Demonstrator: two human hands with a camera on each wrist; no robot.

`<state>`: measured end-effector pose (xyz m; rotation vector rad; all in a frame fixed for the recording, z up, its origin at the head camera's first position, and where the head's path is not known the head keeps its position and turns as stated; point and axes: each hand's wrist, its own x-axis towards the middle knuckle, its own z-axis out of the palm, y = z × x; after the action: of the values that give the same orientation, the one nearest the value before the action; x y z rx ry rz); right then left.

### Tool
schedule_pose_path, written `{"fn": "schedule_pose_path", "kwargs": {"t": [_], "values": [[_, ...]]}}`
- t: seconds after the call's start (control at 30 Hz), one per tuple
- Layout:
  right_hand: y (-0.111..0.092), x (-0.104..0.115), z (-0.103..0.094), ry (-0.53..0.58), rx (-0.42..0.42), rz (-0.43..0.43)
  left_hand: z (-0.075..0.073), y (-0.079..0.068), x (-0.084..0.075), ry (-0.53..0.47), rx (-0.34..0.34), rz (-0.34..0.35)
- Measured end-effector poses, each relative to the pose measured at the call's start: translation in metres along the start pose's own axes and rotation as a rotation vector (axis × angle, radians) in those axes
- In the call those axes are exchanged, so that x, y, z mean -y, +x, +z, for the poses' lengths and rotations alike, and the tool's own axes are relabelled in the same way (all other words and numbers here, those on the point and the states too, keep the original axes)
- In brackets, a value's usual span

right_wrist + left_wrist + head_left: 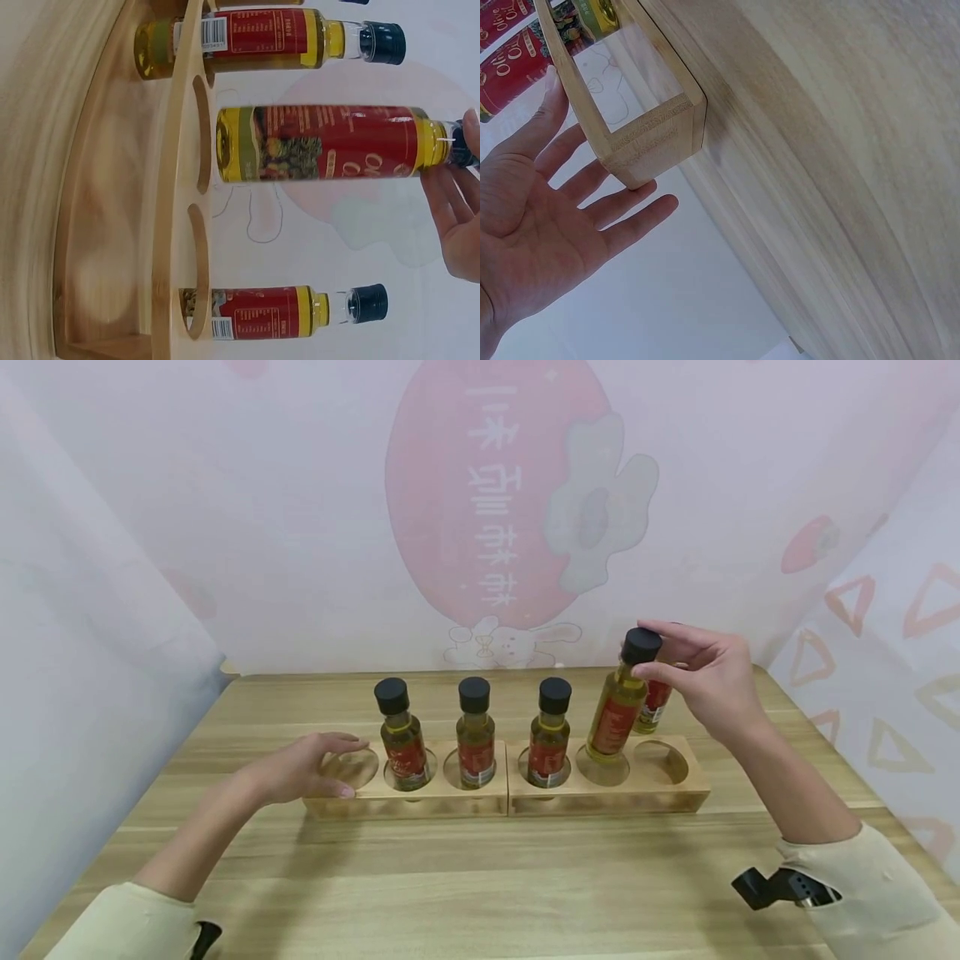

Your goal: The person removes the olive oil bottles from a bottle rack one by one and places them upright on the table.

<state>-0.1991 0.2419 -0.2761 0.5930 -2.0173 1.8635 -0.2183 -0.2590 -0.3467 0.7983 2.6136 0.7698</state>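
My right hand [708,677] pinches an olive oil bottle [330,142] by its black cap, between thumb and fingers. That bottle, with a red label and yellow-green oil, leans slightly, its base just above a round hole in the wooden bottle rack [600,802]. At the rack's left end, my left hand [303,768] has its thumb by the front edge and fingers toward the back, beside the leftmost hole. In the left wrist view these fingers [622,210] look nearly straight at the rack's end. Three olive oil bottles stand in the rack's middle holes, among them one [549,743].
Another olive oil bottle [654,702] stands behind the rack, partly hidden by my right hand. The rack's rightmost hole [663,762] and leftmost hole hold no bottle. A printed curtain [300,527] hangs behind the wooden table [480,885].
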Motion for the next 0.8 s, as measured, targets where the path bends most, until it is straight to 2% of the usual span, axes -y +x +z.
{"fn": "schedule_pose_path", "kwargs": {"t": [0.07, 0.27, 0.6, 0.8], "values": [[0.001, 0.0, 0.001, 0.0, -0.01, 0.003, 0.0, 0.0, 0.0, -0.003, 0.002, -0.004], [0.008, -0.001, 0.006, 0.092, -0.039, 0.002, 0.0, 0.0, 0.001, 0.008, -0.003, -0.002], [0.019, -0.009, 0.012, 0.107, -0.088, -0.025, 0.0, 0.001, 0.0, 0.0, -0.006, -0.001], [0.023, -0.015, 0.018, 0.147, -0.136, 0.0, 0.0, 0.0, 0.0, 0.011, -0.005, 0.001]]}}
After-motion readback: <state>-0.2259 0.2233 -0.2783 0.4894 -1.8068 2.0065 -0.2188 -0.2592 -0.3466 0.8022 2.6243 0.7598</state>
